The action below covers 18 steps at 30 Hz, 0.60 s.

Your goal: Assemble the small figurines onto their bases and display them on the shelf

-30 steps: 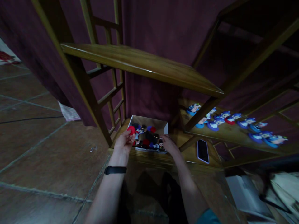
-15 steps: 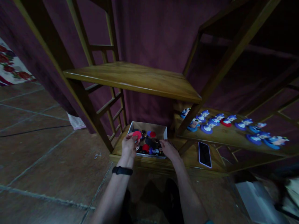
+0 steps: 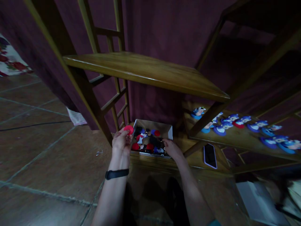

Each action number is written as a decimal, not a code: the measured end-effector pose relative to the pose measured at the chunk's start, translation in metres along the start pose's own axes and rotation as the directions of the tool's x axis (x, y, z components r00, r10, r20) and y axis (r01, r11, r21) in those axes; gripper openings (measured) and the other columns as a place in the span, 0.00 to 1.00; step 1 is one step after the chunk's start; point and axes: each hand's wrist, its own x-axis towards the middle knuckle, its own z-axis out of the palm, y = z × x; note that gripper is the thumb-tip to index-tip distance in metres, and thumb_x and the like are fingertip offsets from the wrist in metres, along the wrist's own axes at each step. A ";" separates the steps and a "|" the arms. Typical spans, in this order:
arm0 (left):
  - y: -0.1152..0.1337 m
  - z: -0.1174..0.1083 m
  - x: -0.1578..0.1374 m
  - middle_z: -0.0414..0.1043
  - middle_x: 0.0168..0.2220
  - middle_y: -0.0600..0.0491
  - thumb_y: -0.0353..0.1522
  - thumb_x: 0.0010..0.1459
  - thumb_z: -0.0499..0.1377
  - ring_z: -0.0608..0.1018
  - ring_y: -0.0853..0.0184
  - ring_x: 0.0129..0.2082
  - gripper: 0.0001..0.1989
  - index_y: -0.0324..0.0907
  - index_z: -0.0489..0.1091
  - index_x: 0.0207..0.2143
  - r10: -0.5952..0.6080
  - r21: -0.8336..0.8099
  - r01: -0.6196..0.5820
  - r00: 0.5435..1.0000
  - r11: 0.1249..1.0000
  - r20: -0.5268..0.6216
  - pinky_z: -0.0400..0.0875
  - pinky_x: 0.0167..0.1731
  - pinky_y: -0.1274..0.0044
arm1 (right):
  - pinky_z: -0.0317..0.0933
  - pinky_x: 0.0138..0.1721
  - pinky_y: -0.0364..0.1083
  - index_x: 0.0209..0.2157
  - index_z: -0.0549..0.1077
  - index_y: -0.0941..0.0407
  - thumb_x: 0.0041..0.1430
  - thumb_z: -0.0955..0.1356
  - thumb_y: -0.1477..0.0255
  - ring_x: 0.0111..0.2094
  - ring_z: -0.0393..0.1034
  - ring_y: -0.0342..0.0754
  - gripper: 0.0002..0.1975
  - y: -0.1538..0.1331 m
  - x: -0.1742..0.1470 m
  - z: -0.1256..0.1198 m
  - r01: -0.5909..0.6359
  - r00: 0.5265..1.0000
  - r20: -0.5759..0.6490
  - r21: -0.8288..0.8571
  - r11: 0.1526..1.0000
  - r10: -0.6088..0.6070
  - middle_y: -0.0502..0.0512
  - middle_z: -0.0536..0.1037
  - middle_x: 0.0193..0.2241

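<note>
My left hand [image 3: 121, 141] is closed on a small figurine, its round red base [image 3: 129, 130] turned up toward me; the rest of it is hidden by my fingers. It is held at the left edge of a shallow white cardboard box [image 3: 168, 132]. Jumbled in the box lie several small figurines [image 3: 142, 146] with red, black and blue-purple bases. At the box's right end, my right hand [image 3: 172, 148] has its fingers curled over the near right corner, beside dark figurines. What its fingertips pinch, if anything, is too dark to make out.
The box stands on the lowest board of a wooden rack, below a shelf [image 3: 145, 70]. To the right, several blue, purple and red-based figurines [image 3: 223, 127] stand on a higher board [image 3: 197, 133]. A phone [image 3: 210, 156] lies on the low board. A pale box [image 3: 255, 199] is at lower right.
My left hand has moved left with the red-based figurine, from over the box to its left edge. My right hand remains at the box's right end. The view has shifted slightly.
</note>
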 end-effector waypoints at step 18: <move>-0.001 -0.006 0.005 0.69 0.22 0.56 0.17 0.48 0.55 0.73 0.76 0.20 0.12 0.40 0.68 0.30 -0.219 -0.087 0.218 0.976 0.972 -0.008 0.72 0.23 0.83 | 0.59 0.44 0.43 0.47 0.70 0.48 0.56 0.58 0.76 0.46 0.68 0.46 0.19 0.010 0.013 0.010 -0.031 0.999 -0.033 0.023 0.999 0.032 0.50 0.75 0.45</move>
